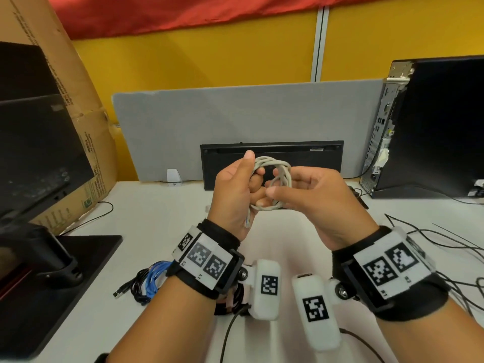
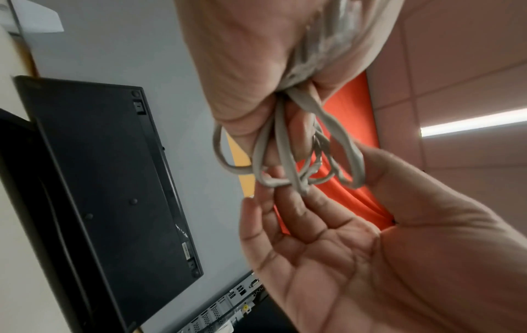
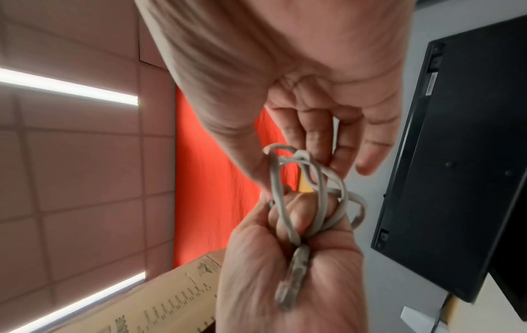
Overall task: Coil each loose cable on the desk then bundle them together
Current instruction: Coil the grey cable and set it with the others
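Note:
A grey cable [image 1: 281, 166] is wound into a small coil and held above the middle of the desk by both hands. My left hand [image 1: 235, 184] grips one side of the coil in its fist, and the cable's plug end [image 1: 247, 221] hangs below it. My right hand [image 1: 297, 186] pinches the opposite side between thumb and fingers. In the left wrist view the grey cable's loops [image 2: 285, 157] run from the left hand [image 2: 250, 67] to the right hand [image 2: 342, 236]. In the right wrist view the plug [image 3: 293, 279] lies across the left hand [image 3: 256, 281].
Coiled black and blue cables [image 1: 148, 282] lie on the desk [image 1: 157, 218] at the lower left. Loose black cables [image 1: 434, 241] trail at the right. A black keyboard [image 1: 309, 158] leans on the grey partition [image 1: 183, 127]. A computer tower [image 1: 432, 127] stands right, a monitor [image 1: 34, 153] left.

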`<state>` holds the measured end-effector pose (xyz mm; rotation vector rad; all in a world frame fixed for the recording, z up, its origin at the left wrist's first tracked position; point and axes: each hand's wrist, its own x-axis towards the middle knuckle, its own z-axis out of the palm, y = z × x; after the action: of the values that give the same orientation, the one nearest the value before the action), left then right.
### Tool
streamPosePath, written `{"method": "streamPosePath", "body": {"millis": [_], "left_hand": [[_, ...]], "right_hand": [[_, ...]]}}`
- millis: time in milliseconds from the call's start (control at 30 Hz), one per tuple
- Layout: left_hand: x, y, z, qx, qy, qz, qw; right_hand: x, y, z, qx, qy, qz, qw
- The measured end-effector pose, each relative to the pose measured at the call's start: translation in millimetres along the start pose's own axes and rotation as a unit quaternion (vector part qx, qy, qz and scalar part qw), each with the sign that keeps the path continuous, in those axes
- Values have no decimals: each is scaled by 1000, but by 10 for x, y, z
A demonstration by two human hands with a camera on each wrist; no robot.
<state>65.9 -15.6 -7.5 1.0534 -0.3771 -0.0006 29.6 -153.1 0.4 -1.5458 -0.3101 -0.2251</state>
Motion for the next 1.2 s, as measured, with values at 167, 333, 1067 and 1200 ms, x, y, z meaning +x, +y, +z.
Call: {"method": "streamPosePath", "body": {"millis": [167, 333, 1067, 1200], "left_hand": [[-9, -66, 73, 44, -37, 0, 998], [-13, -25, 10, 59, -53, -23, 997], [-22, -23, 104, 311, 10, 139, 940], [10, -69, 66, 306, 47, 152, 939]], "right_hand": [[22, 69, -26, -71, 49, -11, 996], [58, 68, -96, -23, 66, 3, 998], [43, 1, -119, -145, -16, -186, 972], [48, 20, -144, -248, 48, -212, 944]]}}
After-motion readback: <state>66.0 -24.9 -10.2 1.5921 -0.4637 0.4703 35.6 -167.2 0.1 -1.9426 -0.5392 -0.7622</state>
